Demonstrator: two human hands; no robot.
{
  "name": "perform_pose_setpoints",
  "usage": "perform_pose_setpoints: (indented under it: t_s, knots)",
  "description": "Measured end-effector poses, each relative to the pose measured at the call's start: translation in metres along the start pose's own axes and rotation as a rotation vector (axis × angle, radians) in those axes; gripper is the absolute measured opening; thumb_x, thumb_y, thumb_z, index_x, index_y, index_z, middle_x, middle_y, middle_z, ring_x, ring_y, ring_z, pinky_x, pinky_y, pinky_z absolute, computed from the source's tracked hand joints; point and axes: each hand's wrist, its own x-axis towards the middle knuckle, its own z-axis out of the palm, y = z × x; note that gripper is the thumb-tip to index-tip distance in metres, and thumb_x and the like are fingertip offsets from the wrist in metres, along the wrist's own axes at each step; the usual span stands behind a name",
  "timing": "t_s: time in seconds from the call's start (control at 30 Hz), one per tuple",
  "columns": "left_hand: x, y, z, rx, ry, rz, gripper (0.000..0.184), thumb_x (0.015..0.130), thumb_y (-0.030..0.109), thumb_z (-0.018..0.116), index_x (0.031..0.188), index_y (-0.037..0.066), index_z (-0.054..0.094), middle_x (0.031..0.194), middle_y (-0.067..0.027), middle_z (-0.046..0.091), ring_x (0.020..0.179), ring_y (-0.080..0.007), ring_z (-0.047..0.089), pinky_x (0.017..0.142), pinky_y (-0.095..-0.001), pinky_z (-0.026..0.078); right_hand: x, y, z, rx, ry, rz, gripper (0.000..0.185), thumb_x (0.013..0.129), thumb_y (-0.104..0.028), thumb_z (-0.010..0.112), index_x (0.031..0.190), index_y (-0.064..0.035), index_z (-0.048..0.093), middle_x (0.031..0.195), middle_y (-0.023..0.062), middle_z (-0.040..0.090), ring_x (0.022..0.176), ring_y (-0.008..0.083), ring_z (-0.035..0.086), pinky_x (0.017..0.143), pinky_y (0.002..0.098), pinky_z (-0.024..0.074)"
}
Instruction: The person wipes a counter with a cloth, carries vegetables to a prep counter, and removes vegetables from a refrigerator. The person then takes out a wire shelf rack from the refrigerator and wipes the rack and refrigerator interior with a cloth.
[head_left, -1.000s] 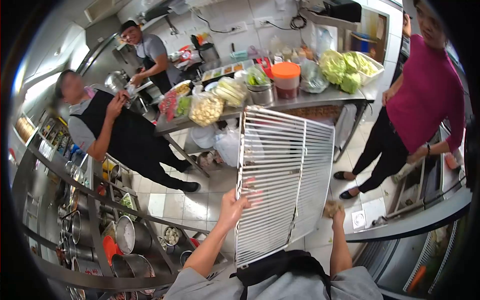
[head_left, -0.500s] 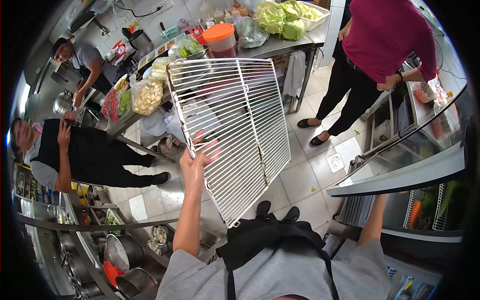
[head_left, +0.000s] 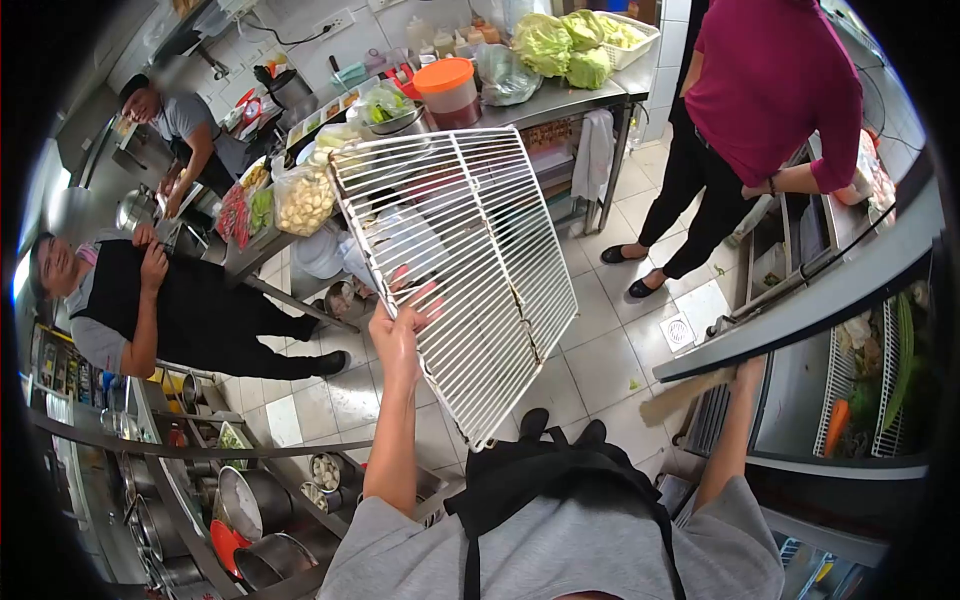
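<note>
My left hand [head_left: 400,335] grips the left edge of a white wire rack [head_left: 470,270], its fingers passing between the bars. The rack is tilted in front of my body, with brown rust or dirt along its frame and middle bar. On the right, beside the open refrigerator door [head_left: 800,318], is my right hand [head_left: 748,372], partly hidden by the door's edge. A tan, flared, brush-like thing [head_left: 685,396] extends left from that hand and looks held in it. Its exact kind is unclear.
A person in a maroon top [head_left: 775,95] stands ahead on the right. Two people in black aprons are on the left, one near [head_left: 190,300], one farther back [head_left: 195,130]. A counter [head_left: 560,100] bears lettuce and an orange-lidded tub [head_left: 447,90]. Pots [head_left: 245,500] fill the lower-left shelf.
My right hand has risen into view from behind the refrigerator door, with the tan brush-like thing. The door has swung slightly. The rack stays in my left hand, its tilt slightly changed.
</note>
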Motion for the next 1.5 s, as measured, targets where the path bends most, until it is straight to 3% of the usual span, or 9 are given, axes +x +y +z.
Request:
perform_pose_setpoints:
  t_s: [0.2,0.4,0.53,0.73,0.93,1.0,1.17,1.37,1.5]
  knots:
    - [-0.014,0.012,0.006,0.000,-0.006,-0.003,0.051,0.068,-0.009,0.037,0.119,-0.003,0.040,0.105,-0.0226,0.052,0.088,-0.0300,0.058,0.070,-0.0326,0.051,-0.041,0.019,0.031,-0.245,0.066,-0.110,0.018,0.079,-0.008,0.043,0.086,0.0019,0.056,0.077,0.0050,0.057,0.066,0.0150,0.051,0.056,0.0272,0.0421]
    - [-0.045,0.020,-0.010,0.029,-0.001,0.075,0.050,0.064,-0.008,0.039,0.114,-0.004,0.045,0.093,-0.0130,0.057,0.074,-0.0173,0.057,0.066,-0.0225,0.046,-0.162,0.031,0.167,-0.018,-0.574,0.206,0.026,0.087,-0.019,0.046,0.104,-0.0010,0.053,0.084,0.0056,0.057,0.069,0.0122,0.054,0.061,0.0244,0.0448]
    - [-0.081,0.042,-0.019,-0.017,0.041,0.063,0.056,0.058,-0.008,0.039,0.114,-0.008,0.044,0.089,-0.0115,0.058,0.069,-0.0148,0.055,0.065,-0.0206,0.044,-0.182,0.065,0.292,-0.331,-0.609,-0.952,0.034,0.086,-0.018,0.039,0.112,0.0034,0.046,0.104,0.0133,0.055,0.093,0.0244,0.051,0.080,0.0316,0.0390]
    - [-0.085,0.053,-0.019,-0.078,0.062,0.151,0.057,0.055,-0.008,0.041,0.112,-0.011,0.044,0.095,-0.0133,0.057,0.076,-0.0179,0.056,0.068,-0.0229,0.044,-0.160,0.105,0.319,-1.013,-0.946,-0.415,0.038,0.086,-0.019,0.039,0.118,0.0004,0.041,0.115,0.0161,0.050,0.109,0.0297,0.046,0.087,0.0323,0.0368]
    - [-0.051,0.030,-0.043,-0.061,0.109,0.210,0.059,0.059,-0.009,0.037,0.118,-0.005,0.040,0.102,-0.0213,0.055,0.081,-0.0256,0.059,0.071,-0.0294,0.048,-0.254,0.074,0.253,-0.323,-1.052,-0.437,0.028,0.087,-0.014,0.037,0.108,0.0009,0.049,0.101,0.0167,0.055,0.098,0.0258,0.050,0.084,0.0345,0.0381]
    - [-0.048,0.026,-0.045,-0.129,0.131,0.170,0.061,0.061,-0.007,0.038,0.122,-0.002,0.036,0.103,-0.0253,0.053,0.083,-0.0304,0.059,0.073,-0.0326,0.049,-0.228,0.050,0.255,-0.008,-0.856,0.315,0.027,0.083,-0.009,0.042,0.107,0.0011,0.049,0.102,0.0174,0.054,0.100,0.0267,0.049,0.084,0.0357,0.0385]
    - [-0.041,-0.002,-0.024,-0.211,0.146,0.137,0.057,0.067,-0.008,0.035,0.124,-0.002,0.034,0.110,-0.0263,0.049,0.093,-0.0330,0.056,0.076,-0.0351,0.048,-0.253,0.121,0.251,-0.605,-0.579,-0.757,0.032,0.073,-0.004,0.046,0.105,-0.0001,0.050,0.101,0.0229,0.051,0.094,0.0360,0.048,0.084,0.0405,0.0382]
    - [-0.018,-0.053,0.003,-0.126,0.106,0.158,0.052,0.069,-0.007,0.035,0.121,-0.004,0.037,0.111,-0.0199,0.049,0.100,-0.0279,0.052,0.080,-0.0334,0.045,-0.341,0.070,0.198,-0.429,-0.912,-0.083,0.020,0.079,-0.010,0.040,0.093,-0.0023,0.052,0.091,0.0228,0.053,0.086,0.0344,0.052,0.073,0.0409,0.0412]
    - [0.002,-0.092,0.011,-0.063,0.105,0.169,0.052,0.069,-0.008,0.035,0.121,-0.005,0.038,0.110,-0.0195,0.049,0.098,-0.0240,0.052,0.076,-0.0304,0.045,-0.352,0.037,0.205,-0.645,-1.006,-0.317,0.024,0.083,-0.015,0.045,0.101,-0.0025,0.052,0.090,0.0183,0.055,0.088,0.0281,0.053,0.074,0.0339,0.0414]
